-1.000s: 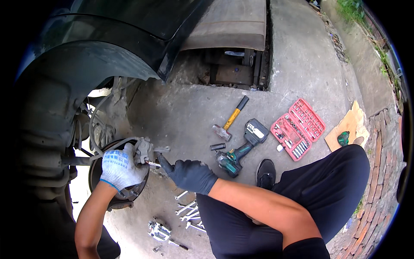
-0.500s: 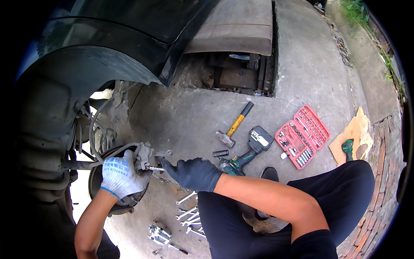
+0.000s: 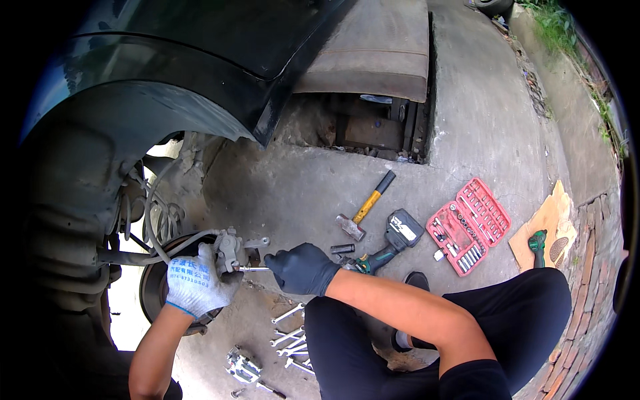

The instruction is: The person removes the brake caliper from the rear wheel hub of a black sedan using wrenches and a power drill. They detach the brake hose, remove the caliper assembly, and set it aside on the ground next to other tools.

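In a grey-white knit glove with blue print, my left hand (image 3: 199, 283) is closed against the near side of a brake caliper (image 3: 229, 249). The caliper sits at a wheel hub, and the dark round brake disc or drum (image 3: 152, 287) shows partly behind that hand. My right hand (image 3: 303, 269), gloved in black, is closed round a tool with a thin, shiny metal shaft (image 3: 255, 269). This shaft points left, its tip at the caliper's lower edge. Its handle is hidden in my fist, so its exact kind is unclear.
A dark car fender (image 3: 167, 73) overhangs at upper left. On the concrete lie a hammer (image 3: 365, 207), a cordless impact wrench (image 3: 393, 240), a red socket set (image 3: 470, 227), several spanners (image 3: 291, 340) and a silver metal part (image 3: 241, 365). Beyond is a floor pit (image 3: 370, 130).
The view has shifted, so the scene sits lower. My right hand has drawn slightly right, away from the caliper, and more of the tool's shaft shows. My left hand stays at the caliper.
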Motion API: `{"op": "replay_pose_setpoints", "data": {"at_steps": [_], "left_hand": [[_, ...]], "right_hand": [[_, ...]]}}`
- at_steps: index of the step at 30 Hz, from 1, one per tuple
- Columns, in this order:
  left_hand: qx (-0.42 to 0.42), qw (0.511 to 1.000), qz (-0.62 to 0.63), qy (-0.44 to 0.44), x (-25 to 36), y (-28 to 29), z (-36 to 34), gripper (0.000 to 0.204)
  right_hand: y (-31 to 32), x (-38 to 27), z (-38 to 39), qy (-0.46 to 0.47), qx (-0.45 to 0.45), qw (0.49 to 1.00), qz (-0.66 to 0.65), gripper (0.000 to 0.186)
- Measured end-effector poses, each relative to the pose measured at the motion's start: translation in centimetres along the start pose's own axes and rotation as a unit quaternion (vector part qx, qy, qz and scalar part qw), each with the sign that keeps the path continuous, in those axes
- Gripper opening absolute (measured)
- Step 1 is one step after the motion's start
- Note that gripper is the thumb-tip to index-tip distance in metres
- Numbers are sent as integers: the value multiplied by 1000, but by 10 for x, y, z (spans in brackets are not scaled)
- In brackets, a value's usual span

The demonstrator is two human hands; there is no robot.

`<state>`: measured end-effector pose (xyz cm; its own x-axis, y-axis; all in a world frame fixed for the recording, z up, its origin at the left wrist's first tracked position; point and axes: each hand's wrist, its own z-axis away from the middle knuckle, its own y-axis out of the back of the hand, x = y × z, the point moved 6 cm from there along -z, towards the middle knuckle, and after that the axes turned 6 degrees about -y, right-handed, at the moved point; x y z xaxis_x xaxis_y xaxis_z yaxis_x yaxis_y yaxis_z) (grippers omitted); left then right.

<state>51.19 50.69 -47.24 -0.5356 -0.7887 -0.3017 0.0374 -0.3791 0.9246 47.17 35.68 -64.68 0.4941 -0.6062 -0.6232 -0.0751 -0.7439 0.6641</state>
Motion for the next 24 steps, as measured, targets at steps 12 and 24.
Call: {"op": "replay_pose_setpoints", "data": {"at_steps": [12, 24], "left_hand": [[14, 997, -65, -44, -10, -13, 14, 105], [23, 998, -14, -50, -6, -5, 21, 108]], "right_hand": [[0, -13, 0, -120, -48, 990, -56, 24], [16, -51, 11, -126, 22, 986, -107, 22]]}}
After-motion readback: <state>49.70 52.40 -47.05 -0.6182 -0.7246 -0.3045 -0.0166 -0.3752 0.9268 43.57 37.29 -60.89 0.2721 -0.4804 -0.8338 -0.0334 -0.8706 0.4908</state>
